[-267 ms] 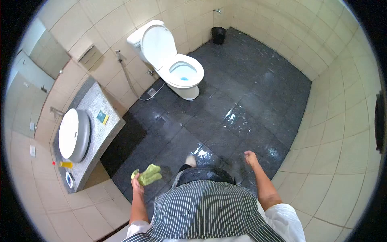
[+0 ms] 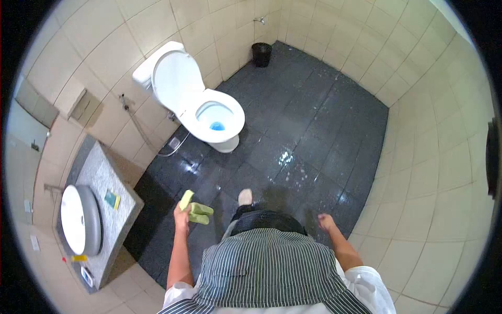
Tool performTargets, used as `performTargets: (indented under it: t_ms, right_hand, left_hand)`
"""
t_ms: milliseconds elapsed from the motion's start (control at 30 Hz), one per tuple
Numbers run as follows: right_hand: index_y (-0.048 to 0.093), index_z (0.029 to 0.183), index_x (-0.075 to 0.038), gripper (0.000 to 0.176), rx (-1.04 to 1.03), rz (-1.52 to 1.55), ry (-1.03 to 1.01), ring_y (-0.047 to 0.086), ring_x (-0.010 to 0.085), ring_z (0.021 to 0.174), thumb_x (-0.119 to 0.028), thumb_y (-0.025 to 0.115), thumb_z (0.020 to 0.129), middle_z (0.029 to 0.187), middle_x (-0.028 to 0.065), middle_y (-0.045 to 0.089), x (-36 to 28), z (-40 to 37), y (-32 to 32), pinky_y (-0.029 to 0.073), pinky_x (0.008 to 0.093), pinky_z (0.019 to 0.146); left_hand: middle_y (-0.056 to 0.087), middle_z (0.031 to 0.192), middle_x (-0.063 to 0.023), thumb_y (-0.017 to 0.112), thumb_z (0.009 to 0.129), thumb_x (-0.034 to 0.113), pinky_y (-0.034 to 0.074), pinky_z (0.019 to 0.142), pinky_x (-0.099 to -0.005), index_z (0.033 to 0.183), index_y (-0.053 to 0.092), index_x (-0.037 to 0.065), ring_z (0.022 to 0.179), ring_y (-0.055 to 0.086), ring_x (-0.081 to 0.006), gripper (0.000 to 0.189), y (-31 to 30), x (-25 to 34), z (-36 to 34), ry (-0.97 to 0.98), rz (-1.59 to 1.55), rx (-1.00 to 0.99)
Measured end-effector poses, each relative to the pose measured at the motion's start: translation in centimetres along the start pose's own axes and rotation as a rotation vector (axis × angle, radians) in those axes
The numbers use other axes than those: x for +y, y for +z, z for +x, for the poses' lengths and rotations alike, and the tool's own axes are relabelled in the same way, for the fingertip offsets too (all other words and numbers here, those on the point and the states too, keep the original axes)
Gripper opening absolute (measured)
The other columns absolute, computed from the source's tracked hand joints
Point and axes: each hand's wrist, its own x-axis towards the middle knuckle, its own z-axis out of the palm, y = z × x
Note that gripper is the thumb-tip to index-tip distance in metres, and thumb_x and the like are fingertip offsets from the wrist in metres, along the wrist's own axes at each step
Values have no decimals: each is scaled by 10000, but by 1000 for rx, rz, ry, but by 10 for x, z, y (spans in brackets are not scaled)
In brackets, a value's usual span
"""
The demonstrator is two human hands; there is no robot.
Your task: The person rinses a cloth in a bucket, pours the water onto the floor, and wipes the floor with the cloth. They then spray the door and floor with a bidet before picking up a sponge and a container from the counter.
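My left hand (image 2: pixel 181 215) is closed around a folded light-green cloth (image 2: pixel 200 213). Part of the cloth sticks up above the fingers, and the rest hangs to their right over the dark floor. On the other side of my body, my right hand (image 2: pixel 325 222) is held low with its fingers curled in and nothing visible in it. In front of me stands a white toilet (image 2: pixel 222 138) with its lid and tank at the upper left. Blue liquid (image 2: pixel 217 125) shows in its bowl.
At left a grey stone counter (image 2: pixel 121 193) carries a round white basin (image 2: pixel 94 220), a sponge in its packet (image 2: pixel 112 199), a yellow bottle (image 2: pixel 79 258) and a small blue-and-white item (image 2: pixel 87 277). A black bin (image 2: pixel 261 55) stands in the far corner. The dark tiled floor (image 2: pixel 314 125) has wet, shiny patches.
The toilet and counter have shifted left and downward in view as I step forward. The cloth stays in my left hand, its upper part now raised. My right hand has dropped slightly.
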Motion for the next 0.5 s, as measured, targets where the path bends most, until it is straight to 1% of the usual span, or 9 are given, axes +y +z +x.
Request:
performTargets:
  t_ms: [33, 67, 100, 167, 233, 300, 367, 433, 500]
  right_hand:
    - [603, 836, -61, 170, -49, 63, -103, 558, 248, 599, -165, 471, 865, 684, 73, 572, 69, 45, -14, 472, 413, 595]
    - [623, 766, -55, 276, 161, -768, -238, 605, 315, 656, -235, 439, 864, 735, 144, 631, 44, 25, -33, 476, 437, 621]
    - [629, 723, -45, 308, -5, -1235, -503, 630, 337, 721, -237, 430, 859, 779, 187, 642, 56, 31, -66, 489, 426, 647]
    - [656, 788, -75, 232, 114, -832, -282, 626, 290, 700, -201, 468, 835, 730, 137, 643, 39, 23, -83, 483, 433, 606]
    - [639, 806, -72, 187, 296, -143, 91, 600, 262, 635, -168, 480, 829, 700, 117, 622, -15, 13, -89, 460, 406, 541]
    - [622, 824, -69, 145, 388, 46, 144, 573, 234, 571, -134, 493, 823, 670, 97, 602, -66, 7, -93, 437, 379, 476]
    - [605, 842, -66, 108, 442, 126, 167, 547, 207, 506, -100, 505, 817, 640, 76, 581, -94, 14, -97, 413, 352, 411]
    - [588, 860, -64, 86, 475, 190, 208, 521, 179, 441, -67, 518, 811, 610, 56, 560, -120, 26, -98, 390, 325, 346]
    - [599, 869, -38, 117, 477, 259, 226, 530, 185, 455, -39, 514, 789, 638, 63, 579, -63, 84, -97, 405, 331, 365]
  left_hand:
    - [609, 970, -30, 603, 793, 49, 446, 790, -300, 1092, 577, 48, 888, 572, -138, 300, 21, 15, 29, -18, 108, -45]
    - [610, 986, -25, 600, 778, 18, 447, 792, -292, 1098, 581, 51, 892, 570, -135, 323, 49, 39, 53, 16, 101, -176]
    - [612, 1002, -20, 597, 763, -12, 447, 793, -284, 1105, 586, 53, 896, 568, -133, 348, 77, 66, 76, 52, 92, -295]
    - [614, 945, -20, 622, 740, -12, 453, 769, -275, 1062, 589, 51, 861, 569, -129, 330, 130, 90, 136, 231, 212, -389]
    - [614, 875, -79, 674, 722, 51, 458, 749, -304, 954, 582, 38, 834, 590, -167, 250, 182, 147, 174, 441, 356, -521]
    - [587, 812, -14, 712, 731, 91, 456, 721, -271, 888, 558, 54, 777, 549, -109, 223, 240, 198, 204, 357, 375, -612]
    - [586, 794, -7, 724, 746, 144, 455, 691, -268, 873, 553, 55, 757, 537, -95, 230, 299, 245, 233, 428, 364, -647]
    - [589, 763, 4, 722, 761, 192, 452, 636, -242, 850, 561, 61, 702, 544, -75, 225, 353, 287, 258, 270, 266, -704]
    - [591, 754, -3, 707, 770, 163, 457, 627, -243, 839, 564, 56, 693, 562, -85, 192, 409, 301, 299, 212, 72, -686]
